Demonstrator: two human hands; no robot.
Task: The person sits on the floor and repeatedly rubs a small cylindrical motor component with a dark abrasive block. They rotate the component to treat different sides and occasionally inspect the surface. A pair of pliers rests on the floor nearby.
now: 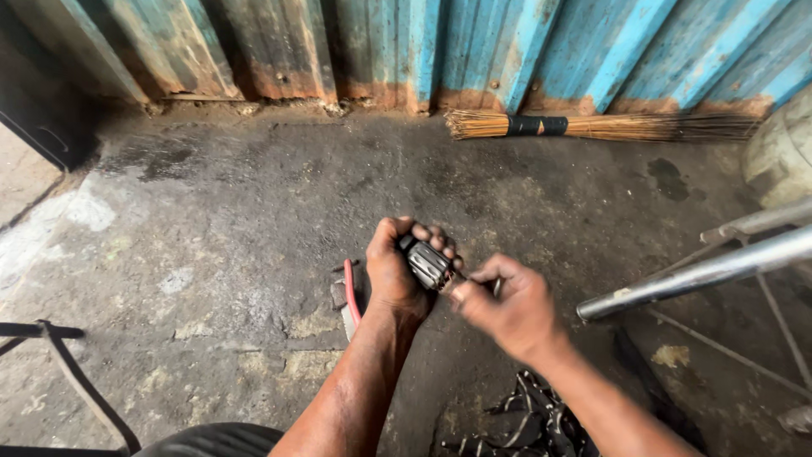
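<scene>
Fingers [427, 233] of my left hand [393, 271] curl tight around a small ribbed metal cylinder [427, 264], held up over the concrete floor [211, 220].

I keep the cylinder clamped in the left fist with its ribbed side turned toward me, probably so the right hand [512, 309] can get at its lower end; the right fingers [482, 272] are pinched closed at that end, on something too small for me to make out. Just left of the cylinder, down on the floor, a red-handled tool [348, 298] lies within easy reach. Below the cylinder, near my forearms, sits a tangle of dark metal parts [529, 419]. Right of it, a grey metal tube [702, 272] slants across. Well beyond it, a straw broom [592, 126] rests along the foot of the blue corrugated wall [507, 51].
</scene>
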